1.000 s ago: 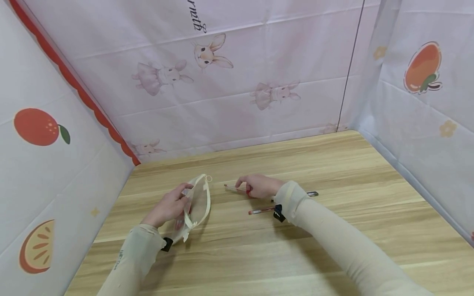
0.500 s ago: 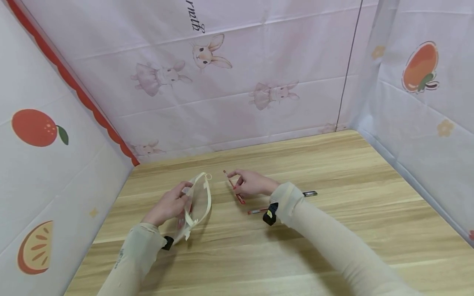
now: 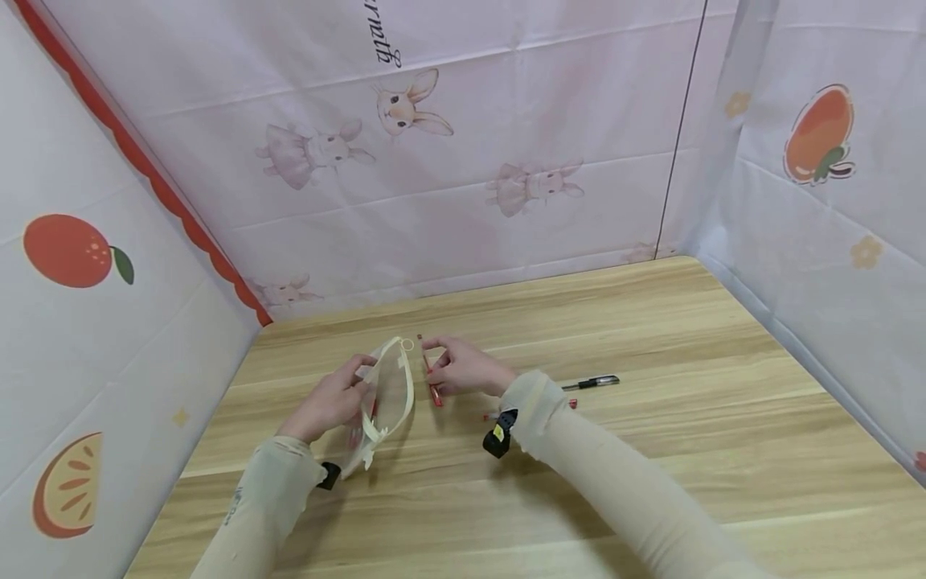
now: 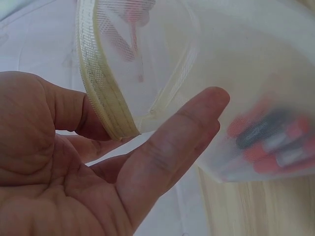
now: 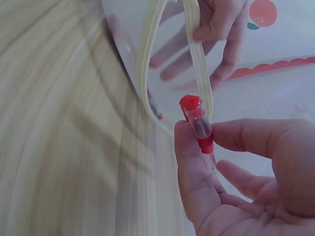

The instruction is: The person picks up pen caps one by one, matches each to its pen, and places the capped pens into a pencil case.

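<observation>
My left hand [image 3: 329,402] pinches the cream zipper edge of a translucent pouch [image 3: 403,402] and holds its mouth open, facing right. Through the pouch's side in the left wrist view, several red and black pens [image 4: 270,140] show blurred at the bottom. Just right of the pouch, my right hand [image 3: 466,368] pinches a red pen [image 3: 436,394] between thumb and fingers. The right wrist view shows that pen's red cap [image 5: 191,102] in front of the pouch's mouth, with the rest of the pen partly hidden by the fingers.
A black pen [image 3: 596,382] lies on the wooden table [image 3: 651,322] beyond the right sleeve. Another red pen [image 3: 574,403] lies nearer, mostly covered by the right wrist and its black camera [image 3: 497,438]. Printed cloth walls [image 3: 463,241] stand around the table.
My right hand has lifted the red pen, turned it more upright and carried it left to beside the pouch. The left hand and pouch have barely moved. More of the black pen shows.
</observation>
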The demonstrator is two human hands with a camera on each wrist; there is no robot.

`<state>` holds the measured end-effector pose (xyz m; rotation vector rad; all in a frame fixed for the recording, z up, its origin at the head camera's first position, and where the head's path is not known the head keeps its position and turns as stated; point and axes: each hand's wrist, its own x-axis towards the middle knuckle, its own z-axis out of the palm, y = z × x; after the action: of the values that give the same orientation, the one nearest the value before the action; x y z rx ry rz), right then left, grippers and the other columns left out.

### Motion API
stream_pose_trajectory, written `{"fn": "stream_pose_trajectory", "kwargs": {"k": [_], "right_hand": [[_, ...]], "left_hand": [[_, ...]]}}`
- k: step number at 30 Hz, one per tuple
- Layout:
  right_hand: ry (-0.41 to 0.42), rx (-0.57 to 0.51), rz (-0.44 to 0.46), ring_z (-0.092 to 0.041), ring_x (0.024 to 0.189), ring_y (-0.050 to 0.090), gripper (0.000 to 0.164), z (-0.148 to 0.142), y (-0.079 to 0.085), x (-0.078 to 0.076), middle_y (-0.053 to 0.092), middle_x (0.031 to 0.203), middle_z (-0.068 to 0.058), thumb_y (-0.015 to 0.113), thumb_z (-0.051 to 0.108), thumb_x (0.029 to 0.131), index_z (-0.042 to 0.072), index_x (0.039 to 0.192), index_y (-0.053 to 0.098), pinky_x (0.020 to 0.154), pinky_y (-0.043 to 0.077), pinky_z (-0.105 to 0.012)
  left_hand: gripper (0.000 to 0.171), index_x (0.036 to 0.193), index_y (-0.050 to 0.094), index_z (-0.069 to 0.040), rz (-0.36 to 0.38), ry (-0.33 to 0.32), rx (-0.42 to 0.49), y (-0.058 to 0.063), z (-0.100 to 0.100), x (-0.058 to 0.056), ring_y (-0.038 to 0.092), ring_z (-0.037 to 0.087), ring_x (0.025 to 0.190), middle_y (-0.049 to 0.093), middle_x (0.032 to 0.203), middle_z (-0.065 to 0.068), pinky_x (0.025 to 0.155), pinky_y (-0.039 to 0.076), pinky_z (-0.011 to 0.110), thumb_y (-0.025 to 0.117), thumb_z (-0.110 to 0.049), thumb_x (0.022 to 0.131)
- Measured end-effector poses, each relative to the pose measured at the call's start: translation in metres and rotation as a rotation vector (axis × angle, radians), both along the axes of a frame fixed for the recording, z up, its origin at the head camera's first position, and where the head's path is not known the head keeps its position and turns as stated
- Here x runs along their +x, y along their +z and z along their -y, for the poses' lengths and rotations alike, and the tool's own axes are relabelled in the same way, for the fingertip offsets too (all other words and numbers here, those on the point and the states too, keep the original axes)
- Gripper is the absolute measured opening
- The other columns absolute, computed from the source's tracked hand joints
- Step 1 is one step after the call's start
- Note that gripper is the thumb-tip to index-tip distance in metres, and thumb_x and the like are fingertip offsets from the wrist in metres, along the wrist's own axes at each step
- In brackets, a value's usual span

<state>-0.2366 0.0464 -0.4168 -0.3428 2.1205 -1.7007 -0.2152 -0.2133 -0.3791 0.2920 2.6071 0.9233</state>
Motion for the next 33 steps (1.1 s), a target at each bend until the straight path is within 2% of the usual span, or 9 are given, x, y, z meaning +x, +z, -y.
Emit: {"fn": "stream_pose_trajectory", "kwargs": {"k": [6, 11, 14, 21, 29, 33], "right_hand": [[-0.03, -0.051, 0.026, -0.016, 0.083, 0.068, 0.065, 0.015, 0.001, 0.003, 0.063, 0.101, -0.01, 0.067, -0.005, 0.099, 0.001, 0.159, 0.042, 0.079, 0.065, -0.03], [-0.063, -0.098, 0.049, -0.023, 0.086, 0.071, 0.066, 0.026, -0.004, 0.002, 0.063, 0.103, -0.014, 0.066, -0.007, 0.1, 0.001, 0.16, 0.041, 0.085, 0.066, -0.039], [-0.074, -0.114, 0.035, -0.023, 0.083, 0.072, 0.067, 0.033, -0.007, 0.002, 0.064, 0.1, -0.012, 0.066, -0.008, 0.099, 0.0, 0.16, 0.04, 0.086, 0.066, -0.043], [-0.096, -0.129, 0.025, -0.02, 0.074, 0.069, 0.068, 0.045, -0.012, 0.001, 0.062, 0.095, -0.01, 0.065, -0.009, 0.098, 0.0, 0.161, 0.039, 0.087, 0.066, -0.049], [-0.118, -0.113, 0.022, -0.025, 0.078, 0.072, 0.068, 0.059, -0.011, 0.003, 0.067, 0.099, -0.015, 0.066, -0.009, 0.097, 0.0, 0.16, 0.041, 0.078, 0.067, -0.039], [-0.12, -0.098, 0.025, -0.027, 0.08, 0.073, 0.069, 0.064, -0.008, 0.008, 0.067, 0.101, -0.016, 0.068, -0.009, 0.096, 0.002, 0.159, 0.041, 0.078, 0.067, -0.038]], "left_hand": [[0.045, 0.158, 0.041, -0.01, -0.004, 0.001, -0.005, 0.0, -0.002, 0.0, 0.074, 0.028, 0.097, 0.068, 0.13, 0.027, 0.085, 0.062, 0.05, 0.043, -0.013, 0.112], [0.045, 0.157, 0.042, -0.011, -0.015, -0.001, -0.014, 0.001, -0.003, 0.001, 0.073, 0.032, 0.105, 0.067, 0.134, 0.028, 0.087, 0.061, 0.051, 0.044, -0.014, 0.112], [0.044, 0.156, 0.044, -0.011, -0.028, -0.002, -0.026, 0.0, -0.003, 0.002, 0.071, 0.034, 0.11, 0.067, 0.135, 0.027, 0.088, 0.06, 0.05, 0.044, -0.014, 0.112], [0.045, 0.157, 0.042, -0.01, -0.012, -0.004, -0.015, 0.001, -0.004, 0.002, 0.07, 0.039, 0.116, 0.064, 0.14, 0.03, 0.087, 0.062, 0.054, 0.043, -0.013, 0.112], [0.045, 0.156, 0.043, -0.009, -0.024, -0.001, -0.021, 0.0, -0.002, 0.002, 0.07, 0.037, 0.115, 0.067, 0.137, 0.029, 0.085, 0.061, 0.049, 0.043, -0.011, 0.111], [0.045, 0.156, 0.044, -0.009, -0.018, 0.006, 0.003, -0.001, -0.001, 0.001, 0.072, 0.037, 0.11, 0.067, 0.135, 0.031, 0.082, 0.063, 0.049, 0.042, -0.011, 0.111]]}}
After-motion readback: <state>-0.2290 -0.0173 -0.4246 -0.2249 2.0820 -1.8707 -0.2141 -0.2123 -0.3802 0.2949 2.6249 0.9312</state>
